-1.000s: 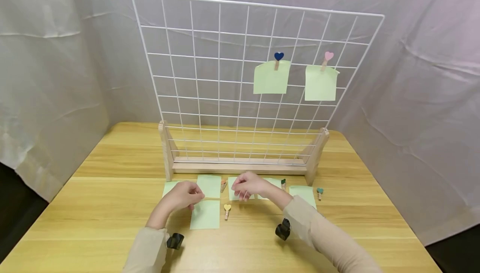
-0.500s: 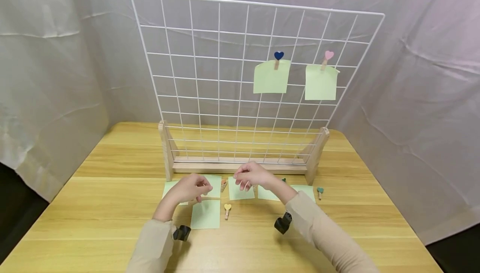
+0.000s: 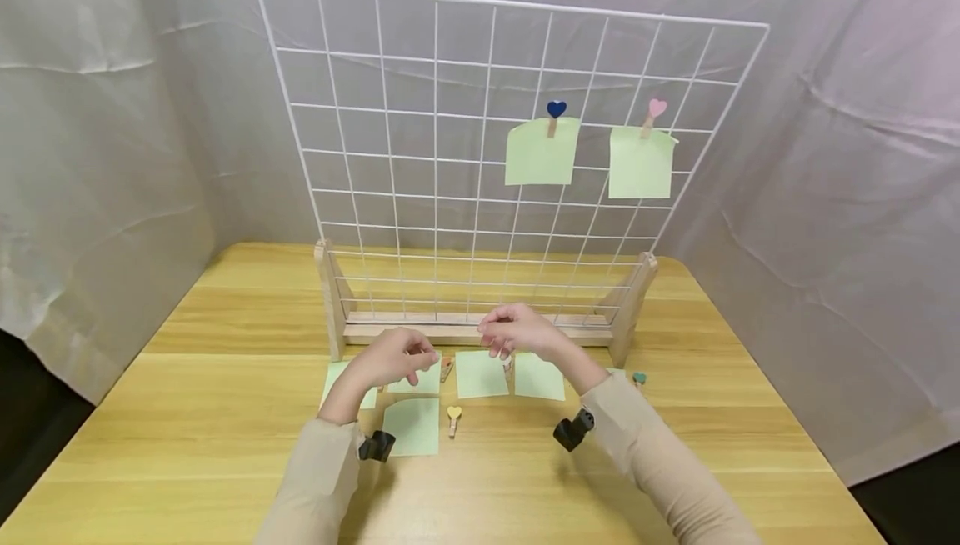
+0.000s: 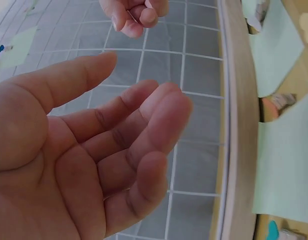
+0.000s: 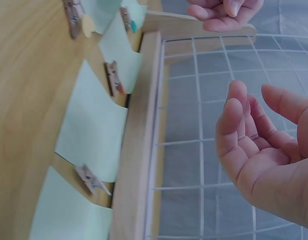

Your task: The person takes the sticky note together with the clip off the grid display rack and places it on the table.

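My left hand (image 3: 392, 359) hovers above pale green paper notes at the left, its fingers loosely bent and holding nothing. In the left wrist view its palm shows, the thumb apart from the fingers. My right hand (image 3: 523, 333) hangs in front of the stand's wooden base (image 3: 420, 333), also holding nothing; its fingers curve loosely in the right wrist view. Below it lie a green note (image 3: 480, 377) and another green note (image 3: 542, 380). A clothespin with a yellow heart (image 3: 453, 420) lies beside the front note (image 3: 412, 430). The left hand partly hides a note behind it.
A white wire grid (image 3: 495, 2) stands upright behind the hands. On it hang two green notes, clipped by a blue-heart clothespin (image 3: 556, 109) and a pink-heart clothespin (image 3: 657, 107). More small clothespins lie among the notes, including an orange one (image 3: 447, 367) and a teal-heart one (image 3: 639, 378).
Both hands have risen and moved toward the grid, also shifting right. More of the notes beneath them shows, while the right forearm now covers much of the rightmost note.
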`<action>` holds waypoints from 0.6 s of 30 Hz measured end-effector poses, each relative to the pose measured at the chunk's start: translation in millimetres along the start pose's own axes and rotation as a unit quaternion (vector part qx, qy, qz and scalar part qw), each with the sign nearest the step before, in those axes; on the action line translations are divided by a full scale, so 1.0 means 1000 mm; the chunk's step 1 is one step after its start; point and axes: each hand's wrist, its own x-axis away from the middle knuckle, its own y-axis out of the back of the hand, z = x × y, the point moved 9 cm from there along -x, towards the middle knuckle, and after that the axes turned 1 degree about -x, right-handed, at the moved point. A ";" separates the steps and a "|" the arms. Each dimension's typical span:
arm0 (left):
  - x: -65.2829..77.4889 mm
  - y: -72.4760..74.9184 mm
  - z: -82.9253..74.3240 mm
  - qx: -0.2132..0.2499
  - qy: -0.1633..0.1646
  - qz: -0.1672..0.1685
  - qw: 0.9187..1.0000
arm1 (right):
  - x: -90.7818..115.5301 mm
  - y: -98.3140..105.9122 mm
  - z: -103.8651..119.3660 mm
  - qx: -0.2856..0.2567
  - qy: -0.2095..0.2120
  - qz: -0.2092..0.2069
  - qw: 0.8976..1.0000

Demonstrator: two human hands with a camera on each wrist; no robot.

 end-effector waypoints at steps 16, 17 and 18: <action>-0.021 0.016 -0.036 -0.003 -0.029 -0.026 0.999 | 0.010 0.041 0.044 0.000 0.051 -0.059 0.997; -0.022 0.016 -0.038 0.000 -0.029 -0.026 0.999 | 0.010 0.043 0.047 0.002 0.052 -0.063 0.997; -0.023 0.017 -0.040 0.001 -0.028 -0.027 0.999 | 0.011 0.045 0.050 0.003 0.054 -0.067 0.996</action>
